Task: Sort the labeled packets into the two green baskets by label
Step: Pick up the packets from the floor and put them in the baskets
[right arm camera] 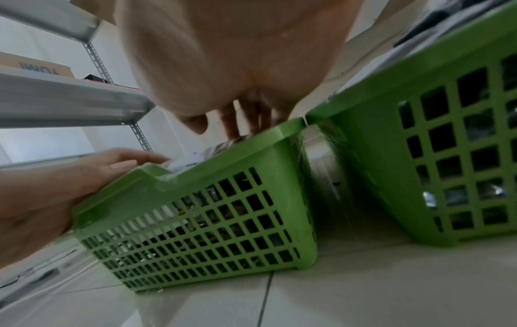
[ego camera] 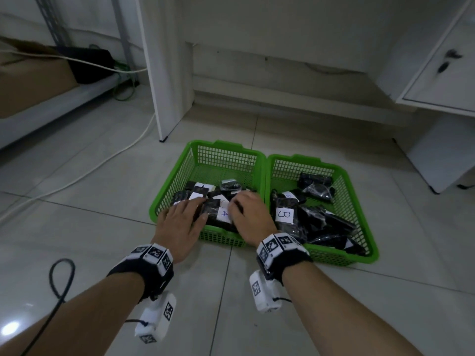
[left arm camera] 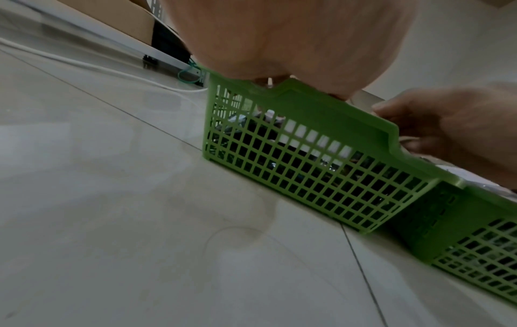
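Two green mesh baskets stand side by side on the tiled floor. The left basket (ego camera: 226, 145) (left arm camera: 321, 106) (right arm camera: 196, 177) holds black packets with white "A" labels. The right basket (ego camera: 308, 158) (right arm camera: 419, 66) holds black packets, one labelled "B" (ego camera: 284, 215). Both hands reach over the left basket's near rim. My left hand (ego camera: 191, 210) (left arm camera: 293, 39) (right arm camera: 56, 188) lies flat, fingers straight, on the packets at the near left. My right hand (ego camera: 237, 205) (right arm camera: 232, 55) (left arm camera: 453, 132) has bent fingers with tips on an "A" packet (ego camera: 224, 214). Whether it grips the packet is hidden.
A white cable (ego camera: 102, 160) and a black cable loop (ego camera: 60, 283) lie on the floor to the left. A white desk panel (ego camera: 164, 73) stands behind the baskets, a white cabinet (ego camera: 442, 73) at the right, and a metal shelf with a cardboard box (ego camera: 30, 80) at the left.
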`<state>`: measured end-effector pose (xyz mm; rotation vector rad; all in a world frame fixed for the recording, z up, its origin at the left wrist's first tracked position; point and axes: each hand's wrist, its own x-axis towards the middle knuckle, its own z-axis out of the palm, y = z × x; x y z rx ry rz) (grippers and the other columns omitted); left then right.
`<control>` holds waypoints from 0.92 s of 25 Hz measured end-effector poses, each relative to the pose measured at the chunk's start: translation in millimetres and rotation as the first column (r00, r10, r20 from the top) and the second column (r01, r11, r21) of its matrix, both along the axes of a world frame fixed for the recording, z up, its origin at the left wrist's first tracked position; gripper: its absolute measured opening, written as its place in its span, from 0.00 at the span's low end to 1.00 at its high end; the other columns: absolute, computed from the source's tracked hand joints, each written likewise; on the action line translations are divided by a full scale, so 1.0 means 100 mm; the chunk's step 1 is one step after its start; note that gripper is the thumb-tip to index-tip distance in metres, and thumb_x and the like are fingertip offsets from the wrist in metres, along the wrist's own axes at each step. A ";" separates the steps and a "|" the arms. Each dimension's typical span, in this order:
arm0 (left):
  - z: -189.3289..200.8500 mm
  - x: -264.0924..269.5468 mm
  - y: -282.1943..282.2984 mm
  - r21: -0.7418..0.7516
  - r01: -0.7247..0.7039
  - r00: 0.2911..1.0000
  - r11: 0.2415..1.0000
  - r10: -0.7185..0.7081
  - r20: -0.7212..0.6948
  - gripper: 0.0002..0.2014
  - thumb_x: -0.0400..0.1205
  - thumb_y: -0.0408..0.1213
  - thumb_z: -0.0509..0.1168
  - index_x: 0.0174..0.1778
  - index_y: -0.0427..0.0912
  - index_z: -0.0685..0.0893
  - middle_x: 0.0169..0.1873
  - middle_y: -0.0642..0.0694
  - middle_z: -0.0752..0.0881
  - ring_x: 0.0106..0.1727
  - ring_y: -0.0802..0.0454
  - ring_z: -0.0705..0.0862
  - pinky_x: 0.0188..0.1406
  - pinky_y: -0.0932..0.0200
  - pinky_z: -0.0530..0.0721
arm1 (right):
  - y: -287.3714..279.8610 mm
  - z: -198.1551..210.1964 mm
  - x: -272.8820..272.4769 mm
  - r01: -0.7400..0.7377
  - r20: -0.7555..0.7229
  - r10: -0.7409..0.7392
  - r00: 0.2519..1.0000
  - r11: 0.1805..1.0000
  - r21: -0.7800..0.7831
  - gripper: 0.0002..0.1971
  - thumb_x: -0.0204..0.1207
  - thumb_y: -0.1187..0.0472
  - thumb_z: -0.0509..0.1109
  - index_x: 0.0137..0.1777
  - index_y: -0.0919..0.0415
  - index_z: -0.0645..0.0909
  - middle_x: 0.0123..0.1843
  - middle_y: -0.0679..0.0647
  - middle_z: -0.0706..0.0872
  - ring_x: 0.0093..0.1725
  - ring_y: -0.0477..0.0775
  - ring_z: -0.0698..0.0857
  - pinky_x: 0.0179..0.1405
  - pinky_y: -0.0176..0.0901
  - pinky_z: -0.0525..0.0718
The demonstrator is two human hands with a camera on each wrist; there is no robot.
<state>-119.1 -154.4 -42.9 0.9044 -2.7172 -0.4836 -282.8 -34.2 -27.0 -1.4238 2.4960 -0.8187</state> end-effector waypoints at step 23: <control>0.09 -0.06 -0.03 0.124 0.006 0.977 0.992 -0.033 0.211 0.28 0.84 0.63 0.34 0.79 0.69 0.65 0.84 0.57 0.60 0.85 0.53 0.56 0.80 0.36 0.42 | -0.53 -0.04 -0.26 0.201 -0.125 -0.161 0.979 0.856 0.476 0.31 0.88 0.40 0.47 0.77 0.58 0.78 0.86 0.59 0.66 0.88 0.59 0.56 0.83 0.68 0.30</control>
